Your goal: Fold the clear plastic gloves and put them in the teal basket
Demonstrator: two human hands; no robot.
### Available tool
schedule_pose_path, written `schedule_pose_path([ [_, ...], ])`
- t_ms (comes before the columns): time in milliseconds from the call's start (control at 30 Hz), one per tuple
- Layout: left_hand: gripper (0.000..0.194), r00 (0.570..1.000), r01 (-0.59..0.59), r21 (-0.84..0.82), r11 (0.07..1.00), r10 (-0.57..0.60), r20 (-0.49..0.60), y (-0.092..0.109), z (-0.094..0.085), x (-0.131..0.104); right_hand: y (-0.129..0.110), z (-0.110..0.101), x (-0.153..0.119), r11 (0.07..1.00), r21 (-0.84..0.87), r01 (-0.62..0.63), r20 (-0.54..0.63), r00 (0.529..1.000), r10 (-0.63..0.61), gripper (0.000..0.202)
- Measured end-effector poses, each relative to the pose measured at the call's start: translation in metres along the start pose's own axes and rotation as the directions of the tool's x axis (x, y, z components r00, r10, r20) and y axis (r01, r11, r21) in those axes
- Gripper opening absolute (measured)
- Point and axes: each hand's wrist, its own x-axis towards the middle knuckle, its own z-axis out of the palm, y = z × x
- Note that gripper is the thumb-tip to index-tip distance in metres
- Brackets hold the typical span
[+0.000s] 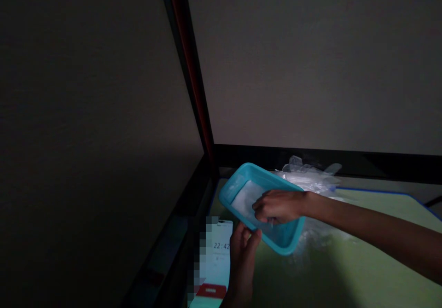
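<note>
A turquoise plastic tray (238, 172) is tilted above the table, with a white sheet or pad (247, 195) lying flat in its bottom. My left hand (243, 248) grips the tray's near rim, thumb over the edge and fingers partly hidden beneath. Inside the tray is my right hand (279, 206), its fingers curled down over the white layer. A small pale, see-through bit shows under those fingers, too unclear to name. Behind and right of the tray sits a heap of clear plastic gloves (307, 177), partly covered by my right forearm.
The greenish table (386, 234) has a blue edge and meets a dark wall corner. A phone (217, 266) with a lit screen showing 22:42 lies left of my left hand. Dark skirting (345, 163) runs behind the gloves. The light is dim.
</note>
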Motion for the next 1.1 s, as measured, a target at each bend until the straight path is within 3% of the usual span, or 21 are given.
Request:
schedule_pose_path([
  [200,0.035,1.000,-0.016,-0.058,0.998,0.015,-0.011,-0.014,-0.002,0.009,-0.002,0.004,-0.001,0.976,0.164,-0.143,0.102,0.987,0.127,0.026],
  [367,0.031,0.999,-0.022,-0.056,0.998,0.020,-0.030,-0.008,0.002,0.006,0.005,-0.007,-0.001,0.921,0.304,-0.242,0.203,0.961,0.186,0.034],
  [533,0.032,0.998,-0.024,-0.073,0.997,0.020,-0.055,-0.001,0.006,0.003,0.011,-0.028,0.002,0.847,0.389,-0.362,0.285,0.922,0.263,0.022],
  [633,0.031,0.998,-0.019,-0.091,0.996,0.014,-0.058,0.000,0.007,0.003,0.010,-0.027,0.005,0.826,0.351,-0.442,0.371,0.875,0.310,0.017],
  [833,0.025,0.999,-0.031,-0.065,0.997,0.028,-0.040,0.003,0.007,-0.001,0.003,-0.014,0.007,0.831,0.290,-0.476,0.469,0.827,0.310,0.017],
  [1100,0.027,0.999,-0.021,-0.081,0.996,0.018,-0.034,0.001,0.006,0.000,-0.001,-0.003,0.007,0.818,0.348,-0.458,0.422,0.855,0.300,0.028],
])
